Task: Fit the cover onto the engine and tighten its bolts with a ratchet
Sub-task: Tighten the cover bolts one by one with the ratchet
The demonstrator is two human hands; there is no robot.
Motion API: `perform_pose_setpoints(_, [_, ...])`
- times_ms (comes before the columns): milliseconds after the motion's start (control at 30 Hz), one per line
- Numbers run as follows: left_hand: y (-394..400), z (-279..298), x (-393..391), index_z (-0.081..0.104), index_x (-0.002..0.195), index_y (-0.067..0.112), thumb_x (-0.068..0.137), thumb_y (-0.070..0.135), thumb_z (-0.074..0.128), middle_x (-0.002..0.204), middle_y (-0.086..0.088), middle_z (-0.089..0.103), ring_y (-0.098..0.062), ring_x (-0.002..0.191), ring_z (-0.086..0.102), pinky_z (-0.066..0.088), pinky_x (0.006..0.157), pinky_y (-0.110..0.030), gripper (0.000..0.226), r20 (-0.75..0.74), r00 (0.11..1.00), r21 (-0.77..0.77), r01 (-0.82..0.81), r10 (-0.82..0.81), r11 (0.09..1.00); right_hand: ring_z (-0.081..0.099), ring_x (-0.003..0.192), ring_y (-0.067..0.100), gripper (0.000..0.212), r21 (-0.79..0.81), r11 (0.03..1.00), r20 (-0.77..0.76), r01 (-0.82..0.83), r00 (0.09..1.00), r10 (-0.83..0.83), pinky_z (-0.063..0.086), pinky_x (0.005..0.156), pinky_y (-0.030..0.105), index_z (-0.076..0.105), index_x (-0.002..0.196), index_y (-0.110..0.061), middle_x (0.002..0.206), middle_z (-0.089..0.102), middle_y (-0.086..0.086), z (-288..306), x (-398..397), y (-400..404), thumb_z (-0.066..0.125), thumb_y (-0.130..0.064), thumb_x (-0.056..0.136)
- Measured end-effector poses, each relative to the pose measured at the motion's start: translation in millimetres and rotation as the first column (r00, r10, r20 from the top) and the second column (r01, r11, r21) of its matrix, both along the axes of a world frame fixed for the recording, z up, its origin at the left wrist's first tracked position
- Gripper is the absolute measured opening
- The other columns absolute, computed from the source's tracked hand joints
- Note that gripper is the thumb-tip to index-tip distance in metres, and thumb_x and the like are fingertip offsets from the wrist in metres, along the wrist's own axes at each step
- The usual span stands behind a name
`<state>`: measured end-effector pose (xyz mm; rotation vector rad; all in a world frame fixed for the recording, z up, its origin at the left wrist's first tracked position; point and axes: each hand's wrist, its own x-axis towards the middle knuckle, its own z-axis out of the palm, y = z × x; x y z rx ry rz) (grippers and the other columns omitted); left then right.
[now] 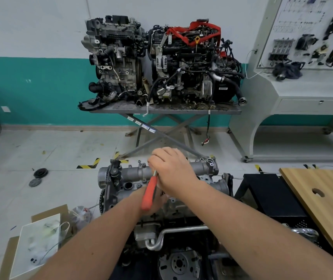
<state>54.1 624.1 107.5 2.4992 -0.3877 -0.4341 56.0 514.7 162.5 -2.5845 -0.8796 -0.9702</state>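
The grey metal cover (pixel 200 168) lies on top of the engine (pixel 121 184) in front of me, low in the head view. A ratchet with a red handle (pixel 149 194) stands tilted over the cover's middle. My right hand (pixel 171 168) grips the ratchet's metal head end from above. My left hand (pixel 153 201) holds the lower end of the red handle; its fingers are mostly hidden behind the handle and my right wrist. The bolt under the ratchet is hidden.
Two other engines sit on a scissor-leg steel table (pixel 181 111) by the far wall. A wooden board (pixel 323 199) and black crate (pixel 272 195) stand at right. A cardboard box with a white sheet (pixel 38 239) and round parts (pixel 40 172) lie on the floor left.
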Motion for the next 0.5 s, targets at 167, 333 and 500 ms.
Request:
perform_pose_setpoints(167, [12.0, -10.7, 8.7, 0.046, 0.148, 0.024, 0.106, 0.042, 0.034, 0.146, -0.006, 0.054, -0.028, 0.133, 0.05, 0.04, 0.11, -0.045, 0.047, -0.062, 0.992, 0.277, 0.121, -0.108, 0.953, 0.048, 0.081, 0.027, 0.016, -0.25, 0.963, -0.163, 0.105, 0.975, -0.148, 0.028, 0.068, 0.036, 0.057, 0.094, -0.013, 0.089, 0.048, 0.003, 21.7, -8.1, 7.2, 0.06, -0.026, 0.086])
perform_pose_setpoints(333, [15.2, -17.6, 15.9, 0.05, 0.141, 0.019, 0.105, 0.044, 0.036, 0.147, -0.009, 0.051, -0.03, 0.134, 0.047, 0.038, 0.111, -0.046, 0.047, -0.096, 0.99, 0.29, 0.131, -0.107, 0.948, 0.038, 0.08, 0.023, 0.019, -0.41, 0.901, -0.335, 0.141, 0.895, -0.293, 0.03, 0.074, 0.04, 0.048, 0.097, -0.019, 0.09, 0.04, 0.0, 43.7, -6.3, 19.6, 0.04, -0.037, 0.096])
perform_pose_setpoints(500, [12.6, -13.3, 13.5, 0.06, 0.123, 0.019, 0.104, 0.052, 0.037, 0.13, -0.008, 0.062, -0.028, 0.119, 0.056, 0.045, 0.099, -0.039, 0.045, -0.12, 0.989, 0.307, 0.123, -0.09, 0.944, 0.05, 0.061, 0.022, 0.028, -0.325, 0.926, -0.632, 0.19, 0.685, -0.362, 0.038, 0.058, 0.031, 0.046, 0.067, -0.016, 0.07, 0.053, 0.001, 63.6, 5.5, 15.5, 0.055, -0.029, 0.091])
